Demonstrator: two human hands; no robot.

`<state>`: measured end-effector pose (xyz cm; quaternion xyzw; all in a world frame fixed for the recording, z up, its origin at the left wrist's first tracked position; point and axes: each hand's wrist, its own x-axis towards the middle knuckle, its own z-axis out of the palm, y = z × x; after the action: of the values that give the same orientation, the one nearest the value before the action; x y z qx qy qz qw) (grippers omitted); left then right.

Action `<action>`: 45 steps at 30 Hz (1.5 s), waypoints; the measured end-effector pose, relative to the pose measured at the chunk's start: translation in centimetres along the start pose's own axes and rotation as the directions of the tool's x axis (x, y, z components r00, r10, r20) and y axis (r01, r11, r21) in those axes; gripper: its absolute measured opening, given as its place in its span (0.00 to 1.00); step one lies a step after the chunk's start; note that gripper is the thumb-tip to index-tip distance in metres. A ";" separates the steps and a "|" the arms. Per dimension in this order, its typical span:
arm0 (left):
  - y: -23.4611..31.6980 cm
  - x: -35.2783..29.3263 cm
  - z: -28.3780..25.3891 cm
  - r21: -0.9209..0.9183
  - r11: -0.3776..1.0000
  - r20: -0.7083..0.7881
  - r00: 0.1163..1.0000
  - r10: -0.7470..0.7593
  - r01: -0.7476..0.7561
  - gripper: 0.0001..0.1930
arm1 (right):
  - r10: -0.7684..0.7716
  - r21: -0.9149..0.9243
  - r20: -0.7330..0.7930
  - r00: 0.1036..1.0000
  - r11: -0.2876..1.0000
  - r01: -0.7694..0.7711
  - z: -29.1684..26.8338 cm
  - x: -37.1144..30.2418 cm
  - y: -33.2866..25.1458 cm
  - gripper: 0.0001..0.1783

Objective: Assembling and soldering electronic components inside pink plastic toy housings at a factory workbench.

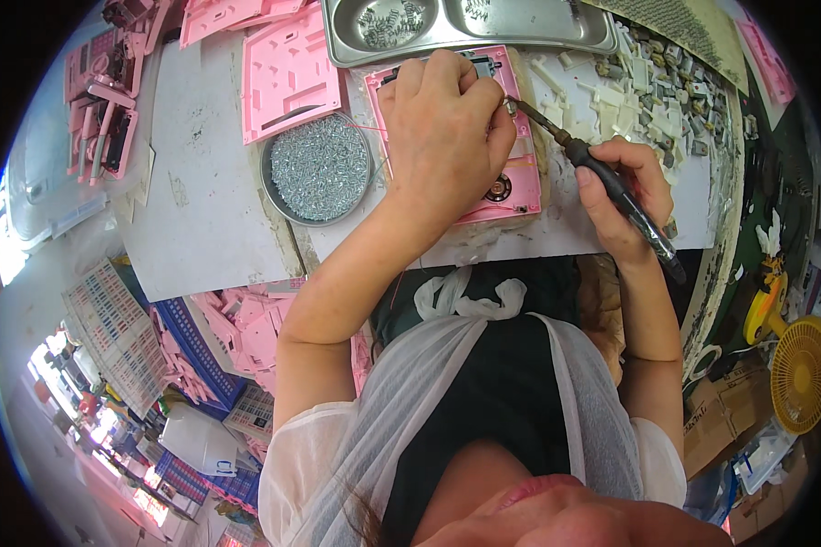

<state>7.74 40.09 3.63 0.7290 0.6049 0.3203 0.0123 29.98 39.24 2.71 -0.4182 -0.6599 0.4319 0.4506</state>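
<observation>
While your right hand [618,228] is wrapped around the slim, black-handled soldering iron [611,182], your left hand [447,137] lies across the shallow pink plastic housing [520,178], thumb and forefinger bent together near its right edge; whether they pinch something cannot be told. The housing lies ahead and to the left of your right grip, and your left hand is the nearer, resting over it. The iron slants from lower right to upper left, its tip just beside your left fingertips. Your hand hides too much to judge the housing's long axis.

It sits slightly turned above the white worktop [210,210], its exposed parts bright pink, with a round black disc-shaped part [499,189] in the near right portion. Leftward stands a round grey dish [316,221] full of small silvery metal pieces [317,169].
</observation>
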 end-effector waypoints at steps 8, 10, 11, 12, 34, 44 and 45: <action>0.0 -0.1 -0.2 -0.002 1.000 -0.003 1.000 0.002 -0.002 0.05 | -0.012 0.002 0.010 1.000 1.000 0.012 0.1 -0.1 0.5 0.16; -0.1 0.0 -0.1 -0.005 1.000 -0.012 1.000 0.007 -0.007 0.05 | -0.010 0.009 0.011 1.000 1.000 0.010 0.1 -0.3 0.6 0.16; -0.1 0.0 -0.1 -0.005 1.000 -0.012 1.000 0.008 -0.008 0.05 | -0.009 0.011 0.010 1.000 1.000 0.009 0.1 -0.3 0.5 0.17; -0.1 0.0 -0.1 -0.006 1.000 -0.012 1.000 0.009 -0.010 0.05 | -0.011 0.004 0.007 1.000 1.000 0.011 0.0 -0.4 0.4 0.16; 0.0 0.1 -0.4 0.034 0.999 0.019 0.999 0.035 -0.036 0.06 | -0.032 -0.036 -0.039 0.999 0.999 0.031 -1.1 -0.7 -0.2 0.16; -2.5 -1.7 -8.4 0.320 0.936 0.437 0.900 -0.010 -0.145 0.09 | -0.100 -0.047 -0.091 0.991 0.994 0.096 -1.9 -0.5 -1.1 0.16; -3.0 -1.6 -8.7 0.250 0.951 0.454 0.890 0.050 -0.181 0.08 | -0.113 -0.035 -0.077 0.991 0.993 0.111 -1.8 -0.4 -1.2 0.17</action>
<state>0.87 36.21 8.59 0.8115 0.5811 0.0558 0.0249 31.62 38.86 4.18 -0.4038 -0.6706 0.3791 0.4934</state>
